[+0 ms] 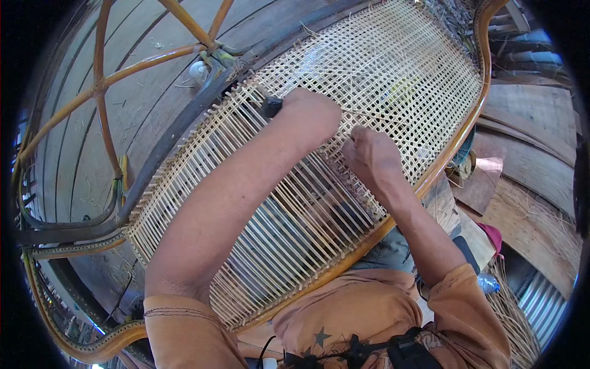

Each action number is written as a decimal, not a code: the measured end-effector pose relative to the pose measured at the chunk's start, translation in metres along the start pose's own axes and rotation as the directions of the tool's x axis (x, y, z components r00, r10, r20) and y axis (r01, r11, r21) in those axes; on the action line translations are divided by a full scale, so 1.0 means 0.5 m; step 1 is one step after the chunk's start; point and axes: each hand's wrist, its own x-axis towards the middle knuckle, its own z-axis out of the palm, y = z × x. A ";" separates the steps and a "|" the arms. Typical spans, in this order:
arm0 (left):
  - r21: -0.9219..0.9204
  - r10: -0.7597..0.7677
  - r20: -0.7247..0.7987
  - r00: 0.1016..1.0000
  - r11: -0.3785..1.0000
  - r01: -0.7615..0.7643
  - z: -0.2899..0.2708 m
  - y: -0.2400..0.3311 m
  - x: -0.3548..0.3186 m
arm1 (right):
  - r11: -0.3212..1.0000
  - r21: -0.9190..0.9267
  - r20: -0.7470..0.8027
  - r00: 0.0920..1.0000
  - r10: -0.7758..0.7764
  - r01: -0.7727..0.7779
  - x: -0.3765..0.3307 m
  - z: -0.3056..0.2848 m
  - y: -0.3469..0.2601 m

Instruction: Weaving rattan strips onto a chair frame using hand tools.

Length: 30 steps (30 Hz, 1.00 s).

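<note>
Cane strand (359, 114) being pinched by right hand (372, 154) fingers; left hand (310, 114) gripping dark tool (271, 107), apparently closed. Overpulling risking strand snapping, woven panel (393, 67) distorting beyond fingers.

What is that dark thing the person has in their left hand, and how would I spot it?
Start at the big woven cane panel stretched across the curved wooden frame. Near its middle, where the finished lattice meets the plain parallel strands, the left hand rests closed on the weave. The dark tool handle pokes out of its upper-left side, the only black, solid thing among the pale strips.
</note>
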 end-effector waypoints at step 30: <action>0.097 -0.282 -0.004 0.960 0.955 0.281 -0.016 -0.119 -0.086 | 0.917 0.102 -0.160 0.916 -0.368 0.386 0.039 0.014 0.060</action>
